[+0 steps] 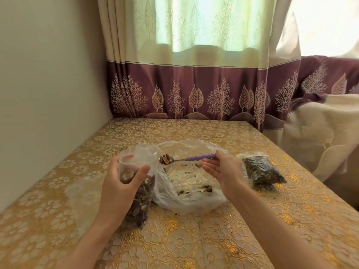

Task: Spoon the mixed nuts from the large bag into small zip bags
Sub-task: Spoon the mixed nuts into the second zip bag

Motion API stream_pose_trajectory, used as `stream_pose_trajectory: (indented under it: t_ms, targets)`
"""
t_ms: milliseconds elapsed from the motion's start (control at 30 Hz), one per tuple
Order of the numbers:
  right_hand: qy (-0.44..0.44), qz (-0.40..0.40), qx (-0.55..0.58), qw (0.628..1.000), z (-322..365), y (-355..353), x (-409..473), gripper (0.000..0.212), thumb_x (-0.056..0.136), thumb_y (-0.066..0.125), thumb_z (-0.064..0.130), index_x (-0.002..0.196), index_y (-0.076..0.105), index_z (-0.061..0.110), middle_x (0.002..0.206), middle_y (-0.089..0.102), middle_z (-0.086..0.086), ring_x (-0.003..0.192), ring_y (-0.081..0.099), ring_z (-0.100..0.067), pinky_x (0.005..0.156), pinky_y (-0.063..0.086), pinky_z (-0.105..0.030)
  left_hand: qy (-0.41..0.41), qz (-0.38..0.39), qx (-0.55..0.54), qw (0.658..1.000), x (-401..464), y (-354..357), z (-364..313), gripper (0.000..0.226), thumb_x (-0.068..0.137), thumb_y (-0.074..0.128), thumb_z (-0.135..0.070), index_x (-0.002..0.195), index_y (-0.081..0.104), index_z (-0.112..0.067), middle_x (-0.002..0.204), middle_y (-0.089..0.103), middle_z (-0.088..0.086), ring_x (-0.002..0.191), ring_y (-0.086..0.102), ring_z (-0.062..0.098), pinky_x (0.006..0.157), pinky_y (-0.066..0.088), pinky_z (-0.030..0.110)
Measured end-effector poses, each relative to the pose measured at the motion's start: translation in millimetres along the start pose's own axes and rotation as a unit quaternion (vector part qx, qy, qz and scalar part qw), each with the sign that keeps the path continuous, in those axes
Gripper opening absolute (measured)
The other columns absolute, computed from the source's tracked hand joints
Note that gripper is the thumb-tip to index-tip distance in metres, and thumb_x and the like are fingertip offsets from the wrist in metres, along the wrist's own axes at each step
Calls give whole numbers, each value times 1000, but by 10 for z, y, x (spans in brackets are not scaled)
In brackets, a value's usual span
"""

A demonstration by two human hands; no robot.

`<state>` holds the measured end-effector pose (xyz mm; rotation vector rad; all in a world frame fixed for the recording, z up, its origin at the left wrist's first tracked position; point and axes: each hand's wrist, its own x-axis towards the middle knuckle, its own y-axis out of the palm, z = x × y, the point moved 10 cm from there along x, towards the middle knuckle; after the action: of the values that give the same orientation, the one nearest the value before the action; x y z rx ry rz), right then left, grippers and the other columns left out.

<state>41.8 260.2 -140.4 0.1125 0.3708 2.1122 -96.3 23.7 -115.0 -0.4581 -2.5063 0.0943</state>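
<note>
My left hand (122,183) grips a small clear zip bag (139,200) upright, its mouth held open and its lower half full of mixed nuts. My right hand (221,167) pinches the purple handle of a spoon (194,158). The spoon's metal bowl carries a heap of nuts (165,159) just to the right of the small bag's mouth. Under the spoon lies the large clear plastic bag (194,199), spread open on the table, with only scattered nuts and crumbs left inside.
A filled small zip bag (262,170) lies on the table to the right of my right hand. The table (194,239) wears a gold floral cloth. A wall runs along its left side and a curtain (194,84) hangs behind it.
</note>
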Motion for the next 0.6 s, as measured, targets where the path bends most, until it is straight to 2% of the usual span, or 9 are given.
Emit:
stream_pose_trajectory:
  t_ms: [133,267,400,500,600]
  targets:
    - [-37,-2,23,999,241,-12,-35,38,100,43,16,74,63,-2,60,70,-11,55,68,-18,54,57,-22,-8,-2,-3,1000,-4,-10,30,48,69,65,-54,100,62,-17,99,49,-51,95,48,-23,84,37,21]
    - [-83,25,25,996,533,95,-114,40,100,44,18,71,66,1,61,70,-9,56,68,-17,51,55,-21,-10,3,-2,1000,-2,-8,45,46,70,65,-53,96,63,-15,103,46,-52,97,46,-24,86,37,22]
    - [-114,77,29,990,717,271,-264,43,100,44,18,68,68,3,63,70,-11,53,67,-16,47,51,-18,-5,1,-2,1000,10,-9,32,54,67,65,-56,97,64,-12,100,47,-51,93,45,-28,79,35,15]
    - [-137,117,17,983,768,407,-390,40,100,43,18,73,68,0,63,70,-10,53,65,-15,47,50,-18,-5,3,-3,1000,20,-7,34,57,67,65,-55,101,64,-9,93,50,-51,90,45,-29,73,36,9]
    - [-192,160,-19,968,846,547,-526,38,100,42,16,78,67,-3,64,69,-11,54,64,-17,48,50,-20,-3,5,-9,1000,22,-7,30,59,66,65,-55,97,64,-6,88,53,-44,85,50,-24,73,37,13]
